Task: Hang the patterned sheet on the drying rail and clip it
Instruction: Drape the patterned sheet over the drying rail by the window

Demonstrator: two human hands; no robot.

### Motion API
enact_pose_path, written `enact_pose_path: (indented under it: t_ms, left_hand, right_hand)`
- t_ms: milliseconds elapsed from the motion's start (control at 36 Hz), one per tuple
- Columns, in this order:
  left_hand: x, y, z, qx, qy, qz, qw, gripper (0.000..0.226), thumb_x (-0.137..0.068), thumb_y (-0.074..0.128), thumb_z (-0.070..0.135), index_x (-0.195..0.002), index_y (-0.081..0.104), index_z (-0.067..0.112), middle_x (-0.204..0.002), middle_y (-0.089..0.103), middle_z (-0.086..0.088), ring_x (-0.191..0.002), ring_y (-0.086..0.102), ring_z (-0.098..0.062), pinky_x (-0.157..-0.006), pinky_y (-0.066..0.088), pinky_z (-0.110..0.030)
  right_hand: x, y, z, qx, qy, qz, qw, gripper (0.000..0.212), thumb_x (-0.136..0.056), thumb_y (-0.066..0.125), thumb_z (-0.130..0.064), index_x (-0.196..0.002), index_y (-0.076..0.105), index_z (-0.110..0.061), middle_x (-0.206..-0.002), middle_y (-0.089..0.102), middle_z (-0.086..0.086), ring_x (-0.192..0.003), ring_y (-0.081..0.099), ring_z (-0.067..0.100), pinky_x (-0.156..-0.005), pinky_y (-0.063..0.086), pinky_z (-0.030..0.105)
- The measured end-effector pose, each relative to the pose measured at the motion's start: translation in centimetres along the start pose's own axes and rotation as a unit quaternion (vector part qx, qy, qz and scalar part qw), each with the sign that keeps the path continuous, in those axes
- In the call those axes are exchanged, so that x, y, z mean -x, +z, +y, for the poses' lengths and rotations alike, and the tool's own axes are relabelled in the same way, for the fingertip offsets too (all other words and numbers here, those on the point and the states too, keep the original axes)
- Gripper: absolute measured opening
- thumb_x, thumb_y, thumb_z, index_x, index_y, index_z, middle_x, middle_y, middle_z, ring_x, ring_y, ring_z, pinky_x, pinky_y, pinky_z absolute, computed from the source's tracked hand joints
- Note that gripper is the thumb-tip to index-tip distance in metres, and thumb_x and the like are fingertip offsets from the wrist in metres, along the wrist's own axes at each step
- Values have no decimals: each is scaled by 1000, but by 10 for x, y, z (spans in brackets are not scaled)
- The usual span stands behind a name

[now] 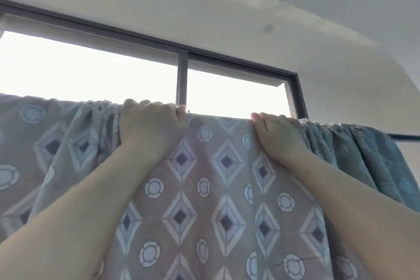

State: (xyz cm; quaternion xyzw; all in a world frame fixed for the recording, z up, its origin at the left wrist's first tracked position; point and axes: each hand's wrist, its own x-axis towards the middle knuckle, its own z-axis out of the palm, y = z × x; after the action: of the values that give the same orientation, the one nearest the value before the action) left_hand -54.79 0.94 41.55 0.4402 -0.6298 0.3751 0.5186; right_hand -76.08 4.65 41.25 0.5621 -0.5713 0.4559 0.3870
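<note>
Slipping was the big worry in the head view. The patterned sheet [218, 177] lay over the drying rail [406, 137], flat in the middle but bunched up at the left and at the right. No clip could be seen on it. If both hands let go together, or one side got pulled down more, that side might drag the whole sheet off the rail. The left hand [152, 125] had its fingers curled over the top edge, gripping the sheet on the rail. The right hand [277, 136], further right, gripped the same way. A bright window [91, 68] was far behind.
</note>
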Motion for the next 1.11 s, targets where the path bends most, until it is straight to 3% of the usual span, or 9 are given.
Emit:
enact_pose_path:
  t_ms: [56, 167, 250, 389, 500, 611, 694, 861, 1111]
  left_hand:
    - [-3, -6, 15, 19, -2, -4, 1000, 42, -94, 21, 31, -95, 60, 14, -104, 64, -6, -99, 52, -24, -93, 28, -40]
    - [-2, -8, 53, 114, 88, -43, 989, 42, -97, 17, 38, -123, 46, 22, -120, 59, -2, -111, 51, -22, -100, 27, -43]
    - [2, 2, 55, 75, 76, -51, 993, 49, -97, 13, 39, -112, 54, 18, -109, 62, -4, -101, 52, -23, -94, 30, -43]
    - [-3, 1, 62, -2, 20, -44, 999, 48, -98, 16, 36, -102, 61, 19, -94, 60, -4, -100, 51, -25, -95, 25, -44]
    - [-8, 4, 109, 37, 77, -77, 993, 39, -98, 19, 33, -101, 56, 20, -89, 49, -1, -97, 47, -23, -96, 26, -44]
    - [-2, 16, 156, 59, 105, -73, 990, 33, -96, 27, 30, -120, 48, 21, -119, 53, -5, -116, 43, -27, -100, 22, -47]
    - [-1, 23, 184, 67, 115, -57, 989, 39, -98, 20, 35, -124, 45, 20, -126, 52, -6, -120, 41, -27, -102, 20, -49]
    - [-8, 30, 234, 119, 114, -49, 985, 49, -98, 15, 46, -123, 49, 21, -121, 56, -7, -114, 48, -27, -101, 23, -48]
    - [-10, 58, 270, 62, 65, 34, 995, 55, -94, 12, 46, -100, 56, 15, -91, 65, -5, -85, 53, -25, -85, 32, -40]
  right_hand:
    - [-2, 0, -8, -3, -15, -7, 1000, 39, -100, 20, -37, -96, 53, -18, -106, 59, 5, -111, 48, 27, -100, 27, 41]
    - [3, 1, -14, -38, -86, 6, 996, 42, -100, 20, -35, -108, 57, -18, -100, 57, -1, -99, 49, 19, -91, 30, 35]
    - [9, -8, 8, -29, -40, 22, 999, 40, -101, 23, -32, -105, 59, -15, -97, 57, 0, -98, 49, 18, -100, 30, 38]
    - [9, -24, 56, 32, 12, -4, 999, 42, -98, 23, -35, -116, 60, -23, -126, 58, -2, -123, 44, 19, -106, 23, 39]
    - [8, -41, 75, -83, 90, 41, 992, 37, -99, 31, -28, -124, 58, -19, -131, 57, 1, -125, 46, 21, -106, 31, 34]
    - [16, -48, 99, -45, 49, 55, 996, 37, -99, 32, -28, -124, 58, -18, -129, 58, 2, -123, 48, 23, -103, 36, 35]
    - [16, -53, 119, -13, 27, 73, 997, 37, -98, 32, -29, -118, 62, -17, -123, 62, 5, -118, 49, 27, -99, 36, 34]
    - [3, -64, 169, 68, 52, -4, 996, 37, -97, 27, -39, -115, 59, -32, -124, 59, -3, -120, 45, 24, -103, 27, 43]
    - [-3, -65, 254, 115, 43, -28, 992, 40, -98, 15, -41, -104, 51, -22, -116, 56, 2, -97, 34, 17, -97, 23, 42]
